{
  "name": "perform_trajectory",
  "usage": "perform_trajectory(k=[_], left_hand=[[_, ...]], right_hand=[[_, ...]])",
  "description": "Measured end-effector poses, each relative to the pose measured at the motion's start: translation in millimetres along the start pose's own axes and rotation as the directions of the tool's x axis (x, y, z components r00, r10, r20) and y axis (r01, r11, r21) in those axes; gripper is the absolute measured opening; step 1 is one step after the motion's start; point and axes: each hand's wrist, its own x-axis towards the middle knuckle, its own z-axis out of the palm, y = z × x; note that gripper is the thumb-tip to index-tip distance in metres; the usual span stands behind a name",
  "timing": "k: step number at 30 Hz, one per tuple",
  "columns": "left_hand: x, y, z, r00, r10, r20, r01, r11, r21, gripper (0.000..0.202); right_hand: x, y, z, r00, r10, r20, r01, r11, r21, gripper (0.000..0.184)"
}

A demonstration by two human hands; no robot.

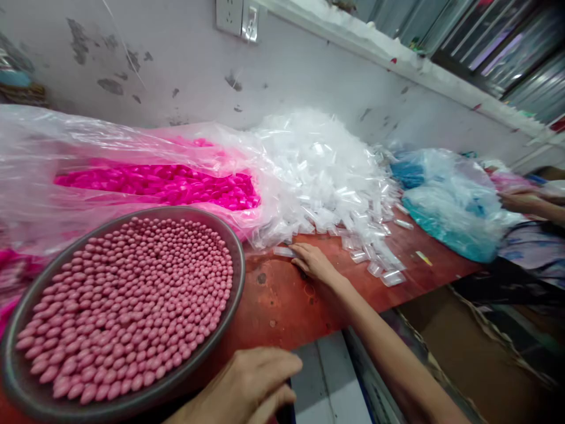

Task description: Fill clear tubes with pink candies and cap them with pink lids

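Observation:
My right hand lies flat on the red table, fingers stretched toward a small clear plastic bag at the edge of a big heap of clear little bags. My left hand rests at the table's near edge beside a round metal tray, fingers loosely curled, with nothing visible in them. The tray is filled with several pale pink oval beads.
A large clear plastic bag holding bright magenta beads lies behind the tray. Blue and teal bagged goods sit at the right. Another person's arm reaches in at the far right. A wall socket is above.

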Motion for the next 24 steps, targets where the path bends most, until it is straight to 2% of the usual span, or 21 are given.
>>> perform_trajectory(k=[1, 4, 6, 8, 11, 13, 16, 18, 20, 22, 24], left_hand=[[9.5, -9.0, 9.5, 1.0, -0.008, -0.029, 0.01, 0.999, 0.039, 0.04], [33.6, -35.7, 32.5, 0.979, -0.096, -0.179, 0.138, 0.962, 0.236, 0.05], [48.2, -46.1, 40.2, 0.967, -0.14, -0.211, 0.206, 0.92, 0.333, 0.059], [62.1, -48.8, 42.9, 0.962, -0.22, -0.164, 0.267, 0.887, 0.376, 0.065], [76.0, -42.7, 44.1, 0.924, -0.382, -0.016, 0.359, 0.851, 0.383, 0.056], [76.8, -37.2, 45.0, 0.906, -0.423, 0.033, 0.379, 0.843, 0.381, 0.047], [65.4, -33.8, 44.0, 0.899, -0.437, 0.03, 0.396, 0.84, 0.37, 0.028], [54.4, -35.6, 40.1, 0.882, -0.47, 0.007, 0.435, 0.822, 0.366, 0.018], [46.5, -38.5, 35.0, 0.865, -0.5, -0.046, 0.488, 0.816, 0.312, 0.02], [45.3, -40.7, 31.8, 0.857, -0.501, -0.118, 0.515, 0.838, 0.18, 0.022], [50.8, -42.1, 33.1, 0.85, -0.505, -0.154, 0.509, 0.861, -0.01, 0.022]], right_hand=[[-3.7, -1.6, 1.2, 1.0, -0.016, 0.001, 0.016, 1.0, -0.016, 0.031], [-23.6, -15.7, -4.1, 0.998, -0.065, 0.002, 0.065, 0.997, -0.036, 0.032], [-38.2, -32.7, -13.0, 0.989, -0.146, 0.02, 0.146, 0.989, -0.034, 0.034], [-49.0, -52.4, -22.2, 0.967, -0.248, 0.053, 0.25, 0.968, -0.026, 0.034], [-57.0, -75.5, -29.6, 0.937, -0.336, 0.1, 0.335, 0.942, 0.029, 0.032], [-60.2, -80.1, -28.8, 0.933, -0.343, 0.109, 0.334, 0.938, 0.095, 0.029], [-68.6, -65.6, -25.6, 0.944, -0.319, 0.086, 0.3, 0.936, 0.183, 0.026], [-77.4, -46.5, -27.7, 0.973, -0.23, 0.028, 0.221, 0.959, 0.177, 0.024], [-86.5, -30.4, -34.4, 0.994, -0.11, -0.012, 0.111, 0.985, 0.131, 0.022], [-93.0, -27.7, -42.7, 0.996, -0.068, 0.062, 0.062, 0.993, 0.098, 0.022], [-95.6, -42.3, -48.2, 0.972, -0.104, 0.209, 0.085, 0.992, 0.097, 0.024]])
